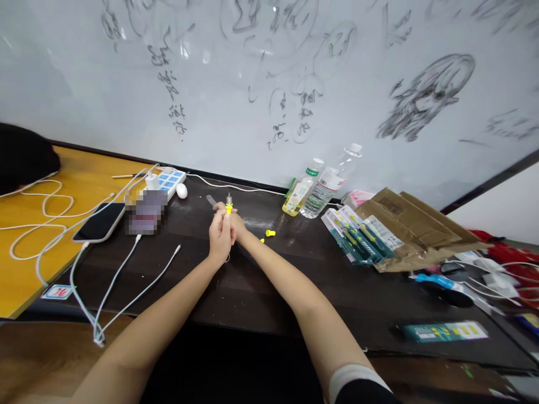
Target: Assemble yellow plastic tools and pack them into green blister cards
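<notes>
Both hands meet above the dark table, near its middle. My left hand (219,233) is closed round a small yellow device with a clear, metal-tipped top (229,205), which points upward. Behind it, my right hand (236,224) is partly covered by the left; a clear tube (211,200) sticks out to the left by its fingertips, and the fingers look closed on it. Just right of the hands, a yellow cap (270,233) and a smaller yellow piece (261,240) lie on the dark tabletop (252,303).
Two phones (101,222), white cables and a power strip (172,182) are at the left. Two bottles (298,191) stand by the whiteboard. Green packets (357,235), a brown paper bag (412,224) and another packet (446,331) lie at the right.
</notes>
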`<state>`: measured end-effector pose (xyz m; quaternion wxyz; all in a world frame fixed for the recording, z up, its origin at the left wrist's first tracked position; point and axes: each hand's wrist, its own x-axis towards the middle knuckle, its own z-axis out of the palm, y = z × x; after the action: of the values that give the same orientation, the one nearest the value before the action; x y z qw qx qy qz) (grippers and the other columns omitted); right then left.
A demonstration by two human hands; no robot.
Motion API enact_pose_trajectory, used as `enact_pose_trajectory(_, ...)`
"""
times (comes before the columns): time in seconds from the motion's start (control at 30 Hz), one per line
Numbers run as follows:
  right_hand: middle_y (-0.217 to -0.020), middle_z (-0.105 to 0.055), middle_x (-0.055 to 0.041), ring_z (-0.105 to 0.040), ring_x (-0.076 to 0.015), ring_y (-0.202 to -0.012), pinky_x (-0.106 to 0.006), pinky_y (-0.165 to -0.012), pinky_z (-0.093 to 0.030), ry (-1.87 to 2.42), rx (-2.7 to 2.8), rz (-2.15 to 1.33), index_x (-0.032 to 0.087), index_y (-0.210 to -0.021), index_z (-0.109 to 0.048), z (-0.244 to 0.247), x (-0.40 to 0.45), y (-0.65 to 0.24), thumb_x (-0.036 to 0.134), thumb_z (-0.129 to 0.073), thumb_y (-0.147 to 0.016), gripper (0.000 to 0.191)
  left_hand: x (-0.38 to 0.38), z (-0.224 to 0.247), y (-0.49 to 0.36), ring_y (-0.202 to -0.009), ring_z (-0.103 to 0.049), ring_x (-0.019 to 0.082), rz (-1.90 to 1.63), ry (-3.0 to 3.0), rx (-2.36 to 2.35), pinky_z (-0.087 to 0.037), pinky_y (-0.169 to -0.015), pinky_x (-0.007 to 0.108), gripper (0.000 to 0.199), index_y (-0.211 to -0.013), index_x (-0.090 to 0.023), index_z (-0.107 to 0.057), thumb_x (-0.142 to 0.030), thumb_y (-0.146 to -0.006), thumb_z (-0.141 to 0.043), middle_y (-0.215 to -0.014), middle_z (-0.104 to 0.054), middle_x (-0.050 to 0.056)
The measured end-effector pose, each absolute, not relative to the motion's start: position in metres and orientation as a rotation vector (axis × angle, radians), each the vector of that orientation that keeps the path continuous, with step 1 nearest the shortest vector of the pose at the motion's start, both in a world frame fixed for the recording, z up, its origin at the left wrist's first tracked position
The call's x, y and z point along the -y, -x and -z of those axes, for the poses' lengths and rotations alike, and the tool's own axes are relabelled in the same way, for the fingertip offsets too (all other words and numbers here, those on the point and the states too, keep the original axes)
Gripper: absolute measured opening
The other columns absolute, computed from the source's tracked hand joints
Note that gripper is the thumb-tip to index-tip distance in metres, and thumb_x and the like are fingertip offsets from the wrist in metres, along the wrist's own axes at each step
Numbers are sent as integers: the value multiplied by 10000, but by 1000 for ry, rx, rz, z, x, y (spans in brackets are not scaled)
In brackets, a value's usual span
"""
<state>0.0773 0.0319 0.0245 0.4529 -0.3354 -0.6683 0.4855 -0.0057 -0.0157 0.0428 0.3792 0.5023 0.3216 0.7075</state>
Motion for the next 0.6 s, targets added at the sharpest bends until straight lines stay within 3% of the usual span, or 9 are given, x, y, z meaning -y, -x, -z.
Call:
enact_pose_trajectory(0.2, -732, -612, 56, -460, -61, -451, -159, -390, -315, 814, 1365, -1176, 256, -1100, -416, -31, -16, -147, 416, -628, -771, 423, 11, -38, 1, -348, -273, 49, -1719, -1147, -779, -220, -336, 157, 288, -972, -204, -557, -466, -884, -477, -460, -340, -94)
enact_pose_trajectory(0.37, -889, -672, -15, -569, -93, -585, -182, -448, -385, 788, 1169, -1352, 228, -1007, -483, -20, 11, -195, 372, -635, -765, 320, 7, -27, -4, -346, -262, 43, -1527, -1194, -766, -210, -332, 136, 205, -924, -200, -533, -393, -860, -506, -456, -352, -103)
enact_pose_trajectory(0.6, -881, -693, -24, -596, -117, -632, -196, -490, -409, 699, 1110, -1492, 226, -940, -480, -21, 18, -190, 335, -616, -761, 250, 4, -17, -6, -344, -293, 37, -1437, -1338, -790, -230, -326, 128, 197, -907, -192, -517, -382, -861, -491, -473, -393, -101)
